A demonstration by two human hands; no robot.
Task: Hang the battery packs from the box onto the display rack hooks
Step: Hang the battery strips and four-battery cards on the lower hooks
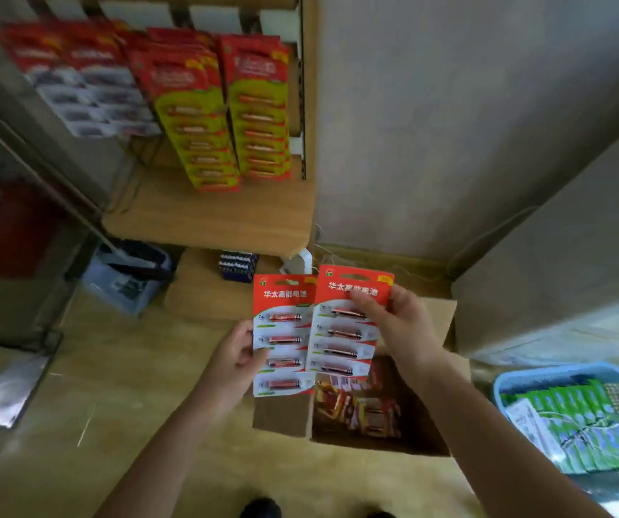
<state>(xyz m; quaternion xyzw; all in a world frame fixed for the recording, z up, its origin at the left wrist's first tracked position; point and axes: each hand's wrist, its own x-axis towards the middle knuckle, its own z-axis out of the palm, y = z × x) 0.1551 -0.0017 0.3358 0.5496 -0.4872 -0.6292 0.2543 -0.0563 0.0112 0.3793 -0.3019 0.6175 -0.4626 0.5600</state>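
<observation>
My left grip [238,353] is clamped on the left edge of one battery pack [283,342], thumb across its front. My right grip [393,319] pinches a second pack [349,323] just under its red header, and the two cards sit side by side with edges meeting. Both hang above the open cardboard box [281,413] on the floor, where more packs [360,405] lie loose. So I judge the picking-up done and the carry to the rack in hand. Beyond the box is a wooden shelf [207,218], and above it the hung packs [259,106] crowd the display rack in overlapping rows. The hooks themselves are too blurred to see. Next I must lift one card at a time and thread its header slot over a hook, which is probably easier with the other hand free.
</observation>
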